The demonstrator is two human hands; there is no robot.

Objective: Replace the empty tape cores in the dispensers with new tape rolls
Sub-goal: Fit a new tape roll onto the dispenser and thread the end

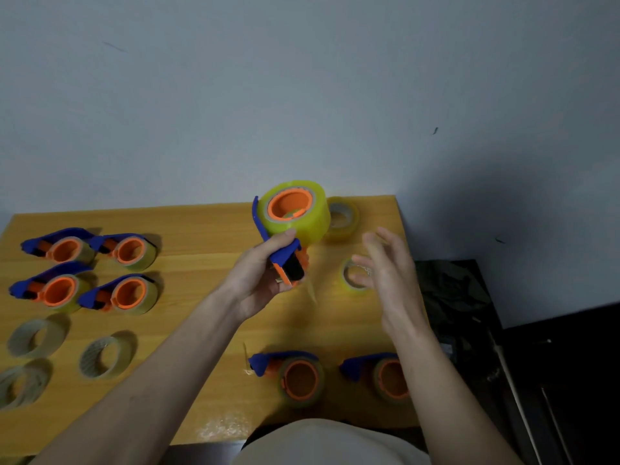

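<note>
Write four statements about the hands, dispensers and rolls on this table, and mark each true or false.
1. The left hand grips a blue and orange dispenser loaded with a full tape roll. True.
2. The right hand pinches a tape roll. False: its fingers are spread and hold nothing.
3. Four loaded dispensers lie at the table's far left. True.
4. The empty tape cores sit stacked in one pile. False: they lie separately at the near left.

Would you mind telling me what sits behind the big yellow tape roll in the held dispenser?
A clear tape roll on the wooden table, partly hidden by the yellow tape roll.
</note>
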